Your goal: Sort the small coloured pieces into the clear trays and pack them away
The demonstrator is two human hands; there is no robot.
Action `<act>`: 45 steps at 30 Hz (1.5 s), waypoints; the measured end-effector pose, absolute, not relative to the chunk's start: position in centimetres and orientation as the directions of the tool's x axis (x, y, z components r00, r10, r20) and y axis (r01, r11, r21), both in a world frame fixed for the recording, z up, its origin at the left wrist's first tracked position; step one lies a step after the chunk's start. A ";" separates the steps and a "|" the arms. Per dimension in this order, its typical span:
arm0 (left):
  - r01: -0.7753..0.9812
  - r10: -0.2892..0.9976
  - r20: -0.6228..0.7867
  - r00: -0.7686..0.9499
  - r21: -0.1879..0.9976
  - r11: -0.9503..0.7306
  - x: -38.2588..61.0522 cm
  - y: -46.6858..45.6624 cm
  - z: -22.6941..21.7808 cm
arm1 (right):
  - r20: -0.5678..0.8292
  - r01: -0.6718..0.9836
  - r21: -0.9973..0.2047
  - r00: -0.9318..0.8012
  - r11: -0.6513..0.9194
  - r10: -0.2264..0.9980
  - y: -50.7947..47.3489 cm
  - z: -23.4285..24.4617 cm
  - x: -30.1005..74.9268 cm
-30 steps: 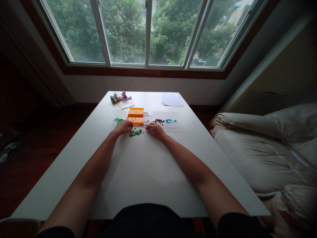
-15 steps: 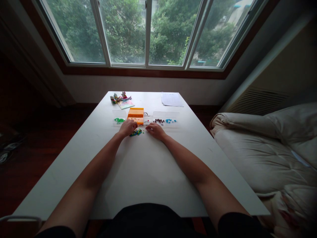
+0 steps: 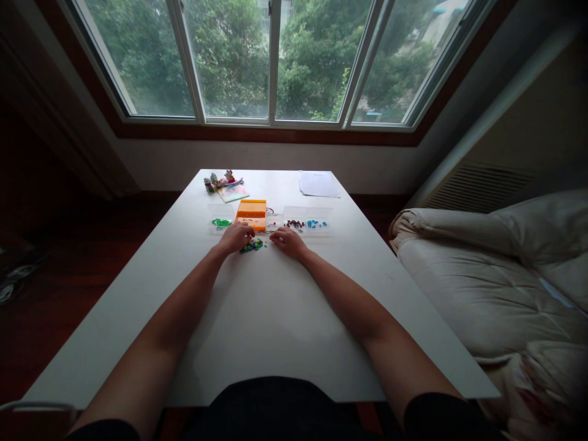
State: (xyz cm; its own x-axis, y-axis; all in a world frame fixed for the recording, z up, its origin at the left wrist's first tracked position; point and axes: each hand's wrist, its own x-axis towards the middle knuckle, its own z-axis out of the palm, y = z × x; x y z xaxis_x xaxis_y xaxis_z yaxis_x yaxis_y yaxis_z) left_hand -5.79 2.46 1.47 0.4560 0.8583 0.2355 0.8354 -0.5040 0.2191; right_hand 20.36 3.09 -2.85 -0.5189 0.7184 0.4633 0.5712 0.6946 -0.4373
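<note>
On the white table point(image 3: 275, 306), a small pile of mixed green, blue, yellow and dark beads or bricks point(image 3: 252, 246) lies between my hands. My left hand point(image 3: 236, 237) is at the pile's left edge, fingers curled and drawn together; anything between them is too small to make out. Right of the pile rests my right hand point(image 3: 288, 241), its fingers loosely stretched toward the pile, with nothing visible in them. Just beyond my left hand is an orange open case point(image 3: 252, 206) with small bits in its near half.
A clear box with green pieces point(image 3: 222, 223) stands left of the case. To the right, clear trays hold brown pieces point(image 3: 294, 224) and blue pieces point(image 3: 316, 225). Figurines point(image 3: 223, 181), a pastel card point(image 3: 234, 193) and papers point(image 3: 318, 184) lie farther back. A sofa point(image 3: 487, 282) stands at right.
My left hand has shifted very slightly left, its fingers still drawn together. My right hand and the boxes look the same.
</note>
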 end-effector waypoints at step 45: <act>0.915 0.927 0.350 0.138 0.314 -0.254 -5.0 7.3 3.9 | 0.437 0.576 -0.454 -0.520 0.680 0.733 2.6 -2.2 20.8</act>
